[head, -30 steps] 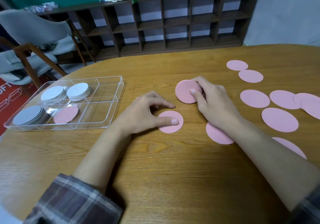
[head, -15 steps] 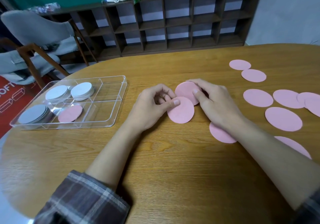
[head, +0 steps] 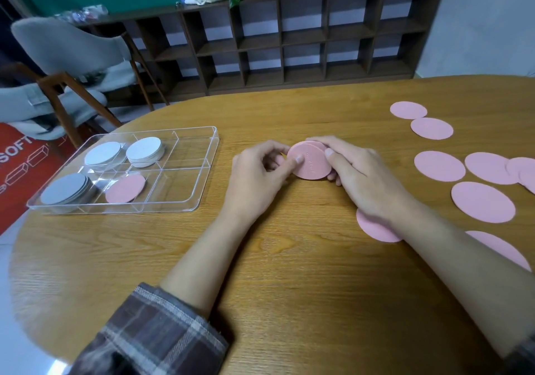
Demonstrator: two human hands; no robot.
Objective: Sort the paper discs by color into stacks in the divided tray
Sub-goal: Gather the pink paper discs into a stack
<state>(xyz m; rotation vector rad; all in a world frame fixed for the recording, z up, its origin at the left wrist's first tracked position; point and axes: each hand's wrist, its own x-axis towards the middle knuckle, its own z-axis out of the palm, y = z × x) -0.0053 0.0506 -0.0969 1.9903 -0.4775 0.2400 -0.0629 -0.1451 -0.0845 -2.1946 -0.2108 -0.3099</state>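
Two pink discs (head: 311,161) now together in hands (head: 257,177) — wooden table (head: 289,273), cubby shelf (head: 289,41)

Left hand (head: 257,172) and right hand (head: 364,177) pinching two overlapped pink discs (head: 311,161) above the wooden table (head: 289,258), clear divided tray (head: 185,198) at left with white stacks (head: 144,151) and one pink disc (head: 125,188), loose pink discs (head: 483,201) at right

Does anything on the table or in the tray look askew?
The grey stack in the tray's near-left compartment is fanned sideways. The two pink discs pinched between left hand and right hand are offset.
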